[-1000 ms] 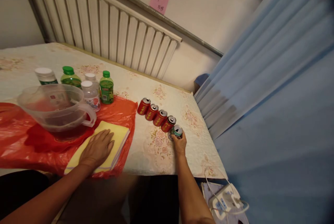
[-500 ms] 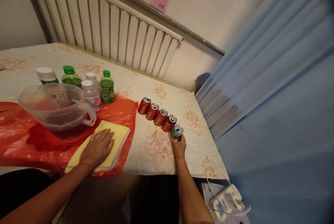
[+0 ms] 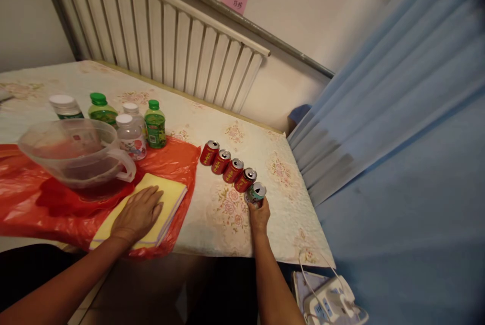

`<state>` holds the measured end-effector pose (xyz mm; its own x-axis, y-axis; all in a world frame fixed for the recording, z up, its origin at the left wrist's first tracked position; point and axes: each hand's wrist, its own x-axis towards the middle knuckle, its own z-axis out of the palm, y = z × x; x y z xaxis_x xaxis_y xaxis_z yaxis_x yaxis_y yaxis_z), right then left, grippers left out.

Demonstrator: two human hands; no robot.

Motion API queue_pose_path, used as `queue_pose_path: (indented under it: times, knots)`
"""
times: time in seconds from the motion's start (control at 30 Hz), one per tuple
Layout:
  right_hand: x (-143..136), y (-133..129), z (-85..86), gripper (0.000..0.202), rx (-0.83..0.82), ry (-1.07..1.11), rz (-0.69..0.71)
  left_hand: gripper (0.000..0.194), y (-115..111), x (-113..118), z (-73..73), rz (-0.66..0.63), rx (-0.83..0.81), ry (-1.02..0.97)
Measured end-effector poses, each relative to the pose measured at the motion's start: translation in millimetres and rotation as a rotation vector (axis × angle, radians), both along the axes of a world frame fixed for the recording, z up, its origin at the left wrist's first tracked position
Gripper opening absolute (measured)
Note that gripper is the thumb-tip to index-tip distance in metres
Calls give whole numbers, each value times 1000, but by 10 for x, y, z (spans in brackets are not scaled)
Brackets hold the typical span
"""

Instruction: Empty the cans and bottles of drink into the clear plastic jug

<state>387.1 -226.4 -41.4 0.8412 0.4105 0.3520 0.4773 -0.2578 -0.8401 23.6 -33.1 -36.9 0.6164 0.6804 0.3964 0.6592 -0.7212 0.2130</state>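
Observation:
My right hand [image 3: 259, 214] is wrapped round a green drink can [image 3: 256, 192] with an opened top, standing at the near end of a slanting row. Beside it in that row stand several red drink cans [image 3: 233, 170], close together and upright. My left hand [image 3: 138, 214] lies flat, palm down, on a folded yellow cloth [image 3: 171, 194]. The cloth rests on a red plastic sheet [image 3: 185, 158]. A clear plastic jug [image 3: 70, 163] with a handle stands on the sheet just beyond the cloth.
Behind the jug are a green-capped bottle [image 3: 155, 125], another green-capped bottle [image 3: 101, 110] and white-capped jars [image 3: 131, 138]. A floral cloth [image 3: 212, 234] covers the table. A radiator [image 3: 182, 42] runs along the wall. Blue curtain [image 3: 397, 138] hangs right, above a power strip [image 3: 329, 302].
The view has shifted slightly. Both hands stay in place, the left on the cloth and the right on the green can.

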Motion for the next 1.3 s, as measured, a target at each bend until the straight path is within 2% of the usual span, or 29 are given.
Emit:
queue_pose_path:
  times: [0.87, 1.07, 1.3]
  knots:
    - [10, -2, -61, 49, -73, -2, -21, 46, 5, -22, -21, 8, 73, 48]
    - [35, 6, -105, 57, -82, -11, -30, 46, 10, -22, -38, 18, 79, 75]
    - [39, 4, -102, 50, -83, -43, -34, 45, 13, -16, -42, 14, 92, 61]
